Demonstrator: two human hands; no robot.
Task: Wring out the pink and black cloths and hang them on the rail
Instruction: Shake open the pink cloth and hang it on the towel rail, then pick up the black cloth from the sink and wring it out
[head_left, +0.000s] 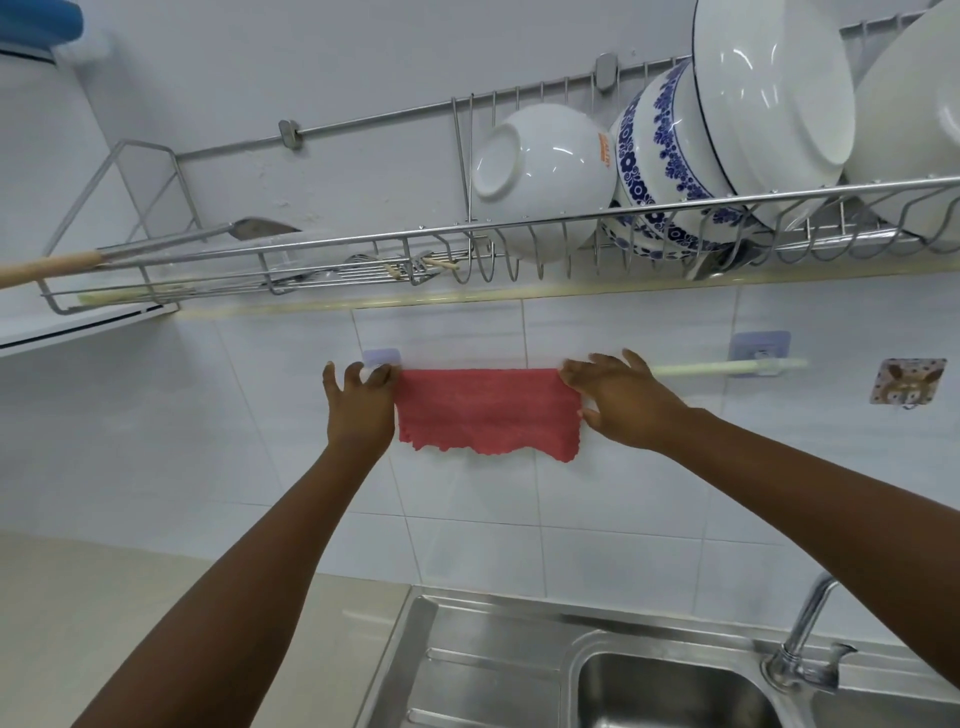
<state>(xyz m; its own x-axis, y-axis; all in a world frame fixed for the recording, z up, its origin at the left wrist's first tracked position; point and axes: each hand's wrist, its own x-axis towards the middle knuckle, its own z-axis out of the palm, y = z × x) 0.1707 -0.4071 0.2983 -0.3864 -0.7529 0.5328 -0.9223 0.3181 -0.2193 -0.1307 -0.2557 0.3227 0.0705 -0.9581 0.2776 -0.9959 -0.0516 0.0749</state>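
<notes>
The pink cloth hangs folded over a pale rail fixed to the white tiled wall. My left hand pinches the cloth's upper left corner by the rail's left bracket. My right hand grips the cloth's right edge, fingers over the top and thumb lower down. The rail's right part is bare up to its right bracket. No black cloth is in view.
A wire dish rack with white and blue-patterned bowls juts out above the rail; a spatula lies on its left shelf. Below are a steel sink with a tap, a beige counter and a wall hook.
</notes>
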